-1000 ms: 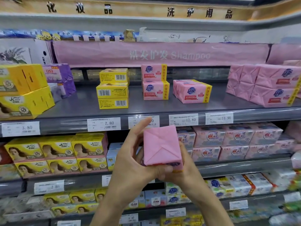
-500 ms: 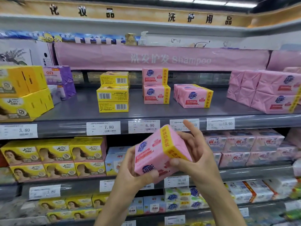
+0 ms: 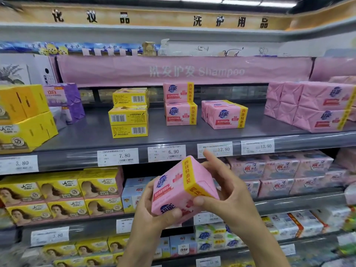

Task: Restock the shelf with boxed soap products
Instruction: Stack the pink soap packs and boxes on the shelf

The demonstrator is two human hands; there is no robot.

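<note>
A pink soap pack with a yellow band is tilted in front of me, below the grey shelf. My left hand grips its lower left corner, thumb on the front face. My right hand holds its right end, thumb on the lower edge and index finger raised. On the shelf stand two matching pink packs stacked and another pink pack to their right.
Yellow boxes are stacked left of the pink packs, large yellow cartons and purple packs further left. Large pink packs fill the shelf's right end. Price tags line the shelf edge. Lower shelves hold more soap boxes.
The pack has been turned in my hands from its plain folded end to its printed front and yellow band, and has been raised slightly. The view has shifted down a little.
</note>
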